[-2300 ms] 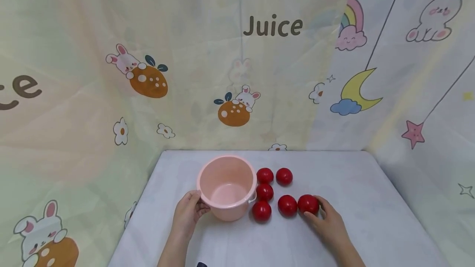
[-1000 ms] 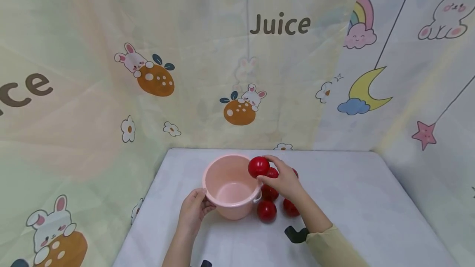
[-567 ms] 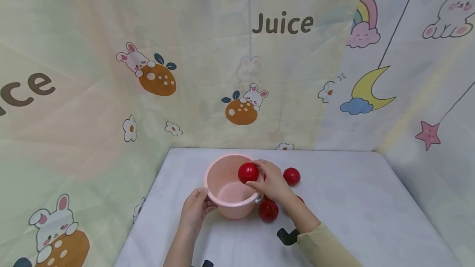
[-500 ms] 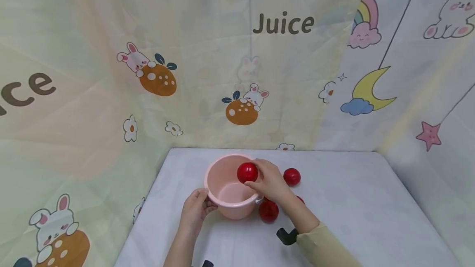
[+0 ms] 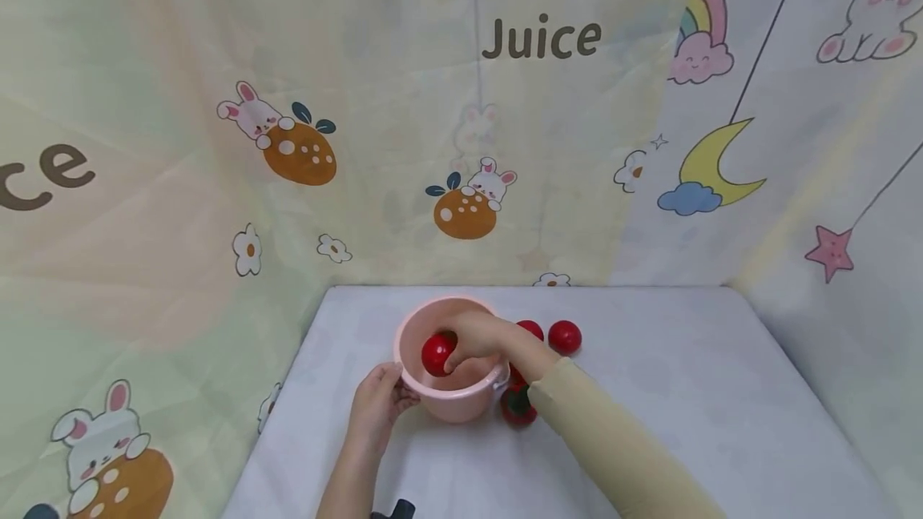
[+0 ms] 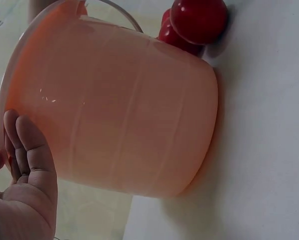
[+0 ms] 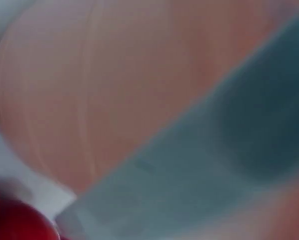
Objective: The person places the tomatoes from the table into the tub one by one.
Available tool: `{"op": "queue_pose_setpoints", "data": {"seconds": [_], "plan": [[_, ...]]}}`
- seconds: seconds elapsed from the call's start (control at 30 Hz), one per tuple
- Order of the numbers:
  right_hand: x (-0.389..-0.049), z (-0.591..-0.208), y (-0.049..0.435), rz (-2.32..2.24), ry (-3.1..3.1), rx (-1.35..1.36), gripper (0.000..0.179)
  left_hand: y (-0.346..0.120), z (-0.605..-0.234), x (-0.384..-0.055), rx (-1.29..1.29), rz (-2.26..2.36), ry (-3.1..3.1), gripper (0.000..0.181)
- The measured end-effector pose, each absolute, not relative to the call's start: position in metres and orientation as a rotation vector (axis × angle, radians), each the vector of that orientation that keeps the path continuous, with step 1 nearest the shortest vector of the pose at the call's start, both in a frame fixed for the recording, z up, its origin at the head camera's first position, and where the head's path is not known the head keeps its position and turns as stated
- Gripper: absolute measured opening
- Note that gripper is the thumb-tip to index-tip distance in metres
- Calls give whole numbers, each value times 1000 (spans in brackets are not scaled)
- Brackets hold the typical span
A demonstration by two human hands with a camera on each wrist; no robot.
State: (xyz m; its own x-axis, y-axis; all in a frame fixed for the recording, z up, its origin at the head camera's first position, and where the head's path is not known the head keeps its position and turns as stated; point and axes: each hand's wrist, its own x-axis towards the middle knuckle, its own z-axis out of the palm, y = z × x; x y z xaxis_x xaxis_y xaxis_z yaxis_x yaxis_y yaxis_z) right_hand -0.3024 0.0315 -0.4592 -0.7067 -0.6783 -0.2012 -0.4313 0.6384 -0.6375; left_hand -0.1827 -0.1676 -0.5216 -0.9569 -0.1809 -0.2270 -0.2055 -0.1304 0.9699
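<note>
A pink bucket (image 5: 457, 408) stands upright on the white table, its handle hanging at the right side. My left hand (image 5: 375, 404) pinches the rim at the left, thumb over the edge and fingers against the outer wall, as the left wrist view also shows. Reaching down inside the bucket, my right hand (image 5: 472, 336) grips a shiny red ball (image 5: 438, 354) between thumb and fingers. Part of that hand's fingers is hidden behind the ball. The right wrist view shows the bucket's outer wall (image 7: 124, 75), blurred, but not the hand.
Several more red balls lie right of the bucket, among them one at the back right (image 5: 565, 337) and one near the front (image 5: 517, 415). The right sleeve (image 5: 613, 439) crosses over some of them. Printed cloth (image 5: 389, 207) walls the table's back and sides.
My right hand has picked up a red ball at the right, carried it left over the rim and lowered it into the bucket. My left hand has kept its hold on the rim.
</note>
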Motion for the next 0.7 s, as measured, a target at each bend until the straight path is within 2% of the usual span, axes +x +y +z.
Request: {"op": "queue_pose_setpoints", "data": {"seconds": [0.2, 0.47, 0.7], "plan": [[-327, -469, 22, -688, 2203, -832, 52, -168, -520, -184, -427, 2297, 2077, 42], [-332, -486, 20, -518, 2116, -664, 46, -168, -523, -187, -402, 2263, 2121, 44], [-332, -485, 21, -628, 2146, -424, 61, -170, -519, -192, -393, 2265, 2125, 43]]}}
